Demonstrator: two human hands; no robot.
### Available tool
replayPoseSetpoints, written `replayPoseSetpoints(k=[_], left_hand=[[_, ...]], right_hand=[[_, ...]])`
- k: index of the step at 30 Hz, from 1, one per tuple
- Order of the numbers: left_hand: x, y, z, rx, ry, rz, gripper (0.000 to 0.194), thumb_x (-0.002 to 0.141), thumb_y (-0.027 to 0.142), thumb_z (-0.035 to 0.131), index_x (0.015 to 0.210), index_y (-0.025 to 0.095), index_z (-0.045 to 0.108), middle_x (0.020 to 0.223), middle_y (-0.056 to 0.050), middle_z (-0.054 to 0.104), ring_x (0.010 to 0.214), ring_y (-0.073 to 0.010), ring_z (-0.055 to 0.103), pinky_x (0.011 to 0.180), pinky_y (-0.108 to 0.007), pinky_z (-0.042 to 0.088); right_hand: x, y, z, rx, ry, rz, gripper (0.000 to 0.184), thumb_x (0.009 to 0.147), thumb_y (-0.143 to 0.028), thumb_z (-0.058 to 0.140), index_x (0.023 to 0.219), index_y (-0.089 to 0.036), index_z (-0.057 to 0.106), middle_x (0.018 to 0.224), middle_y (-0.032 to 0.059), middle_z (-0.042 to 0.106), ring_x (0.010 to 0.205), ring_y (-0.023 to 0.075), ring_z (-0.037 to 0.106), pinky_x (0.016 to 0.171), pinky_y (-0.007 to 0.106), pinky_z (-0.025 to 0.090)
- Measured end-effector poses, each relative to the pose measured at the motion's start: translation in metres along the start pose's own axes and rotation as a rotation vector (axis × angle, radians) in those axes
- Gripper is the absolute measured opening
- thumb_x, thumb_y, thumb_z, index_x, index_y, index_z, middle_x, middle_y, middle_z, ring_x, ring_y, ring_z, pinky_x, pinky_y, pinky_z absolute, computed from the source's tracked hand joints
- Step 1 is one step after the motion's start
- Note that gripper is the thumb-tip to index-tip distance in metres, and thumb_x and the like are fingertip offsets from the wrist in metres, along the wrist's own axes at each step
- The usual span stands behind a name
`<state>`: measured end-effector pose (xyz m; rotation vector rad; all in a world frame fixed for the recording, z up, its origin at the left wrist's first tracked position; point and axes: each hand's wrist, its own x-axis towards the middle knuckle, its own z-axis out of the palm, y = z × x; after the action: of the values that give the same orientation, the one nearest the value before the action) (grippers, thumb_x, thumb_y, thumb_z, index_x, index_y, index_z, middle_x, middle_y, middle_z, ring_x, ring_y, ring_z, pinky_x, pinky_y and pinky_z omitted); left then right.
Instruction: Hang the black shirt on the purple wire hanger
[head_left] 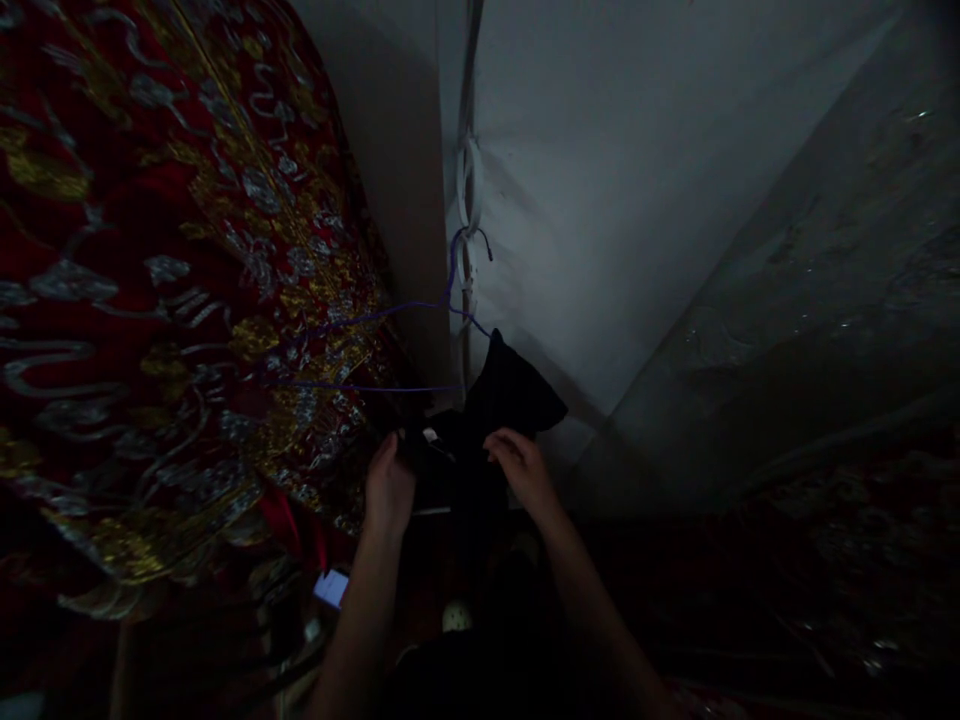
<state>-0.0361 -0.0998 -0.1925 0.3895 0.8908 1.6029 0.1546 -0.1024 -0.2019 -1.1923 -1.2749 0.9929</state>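
A thin purple hanger hangs by its hook from a white ring on the wall. Its right arm carries a black garment, while its left arm is bare. My left hand is closed at the garment's left edge, below the hanger. Over on the garment's right side, my right hand pinches the dark cloth between thumb and fingers. A small white label shows on the garment between my hands. The cloth's lower part melts into the dark.
A red garment with gold and silver embroidery fills the left side, with a white tag near its lower edge. A pale wall stands ahead. Translucent sheeting covers the right. A light shoe shows below.
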Motion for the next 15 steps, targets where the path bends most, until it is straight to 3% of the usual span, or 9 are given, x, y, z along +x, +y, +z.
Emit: replayPoseSetpoints(k=[2,4,6,9,12,15], left_hand=[[-0.015,0.001,0.019,0.123,-0.244,0.141,0.022,0.077,0.038,0.076,0.084,0.018,0.069,0.085,-0.001,0.067,0.085,-0.0161,0.063,0.082,-0.027,0.048],[-0.027,0.003,0.036,0.384,-0.426,0.315,0.019,0.083,0.038,0.072,0.085,0.020,0.071,0.086,-0.002,0.065,0.086,-0.0167,0.061,0.083,-0.027,0.047],[-0.033,0.007,0.045,0.653,-0.526,0.506,0.016,0.088,0.035,0.067,0.088,0.021,0.072,0.092,-0.004,0.065,0.093,-0.0188,0.061,0.089,-0.030,0.046],[-0.032,0.014,0.043,0.848,-0.628,0.667,0.023,0.091,0.035,0.062,0.110,0.023,0.068,0.116,-0.008,0.063,0.115,-0.0231,0.056,0.104,-0.035,0.041],[-0.023,0.020,0.023,1.020,-0.812,0.439,0.039,0.096,0.040,0.053,0.131,0.022,0.056,0.123,-0.007,0.064,0.118,-0.0233,0.057,0.105,-0.035,0.041],[-0.016,0.025,0.000,1.321,-0.988,0.130,0.037,0.096,0.048,0.050,0.108,0.016,0.067,0.097,-0.003,0.071,0.089,-0.0207,0.065,0.082,-0.029,0.050]], right_hand=[[-0.006,-0.009,0.004,0.001,-0.142,-0.087,0.024,0.086,-0.039,0.062,0.098,-0.019,0.068,0.095,0.0047,0.069,0.093,0.0202,0.064,0.086,0.031,0.048],[-0.013,-0.016,0.010,0.030,-0.304,-0.159,0.036,0.085,-0.036,0.065,0.118,-0.021,0.062,0.114,0.0054,0.067,0.109,0.0221,0.062,0.097,0.035,0.046],[-0.016,-0.022,0.014,0.043,-0.365,-0.170,0.033,0.085,-0.030,0.063,0.117,-0.020,0.063,0.110,0.0039,0.068,0.104,0.0218,0.063,0.094,0.035,0.048],[-0.011,-0.032,0.009,0.008,-0.380,-0.082,0.019,0.087,-0.027,0.052,0.087,-0.018,0.068,0.078,0.0002,0.067,0.071,0.0171,0.061,0.069,0.029,0.051],[0.007,-0.052,-0.009,-0.027,-0.410,-0.136,0.015,0.079,-0.023,0.055,0.077,-0.017,0.069,0.068,-0.0009,0.064,0.063,0.0151,0.058,0.060,0.025,0.047],[0.036,-0.073,-0.020,-0.008,-0.223,-0.344,0.023,0.070,-0.018,0.059,0.089,-0.019,0.072,0.079,0.0009,0.070,0.074,0.0177,0.063,0.071,0.027,0.050]])
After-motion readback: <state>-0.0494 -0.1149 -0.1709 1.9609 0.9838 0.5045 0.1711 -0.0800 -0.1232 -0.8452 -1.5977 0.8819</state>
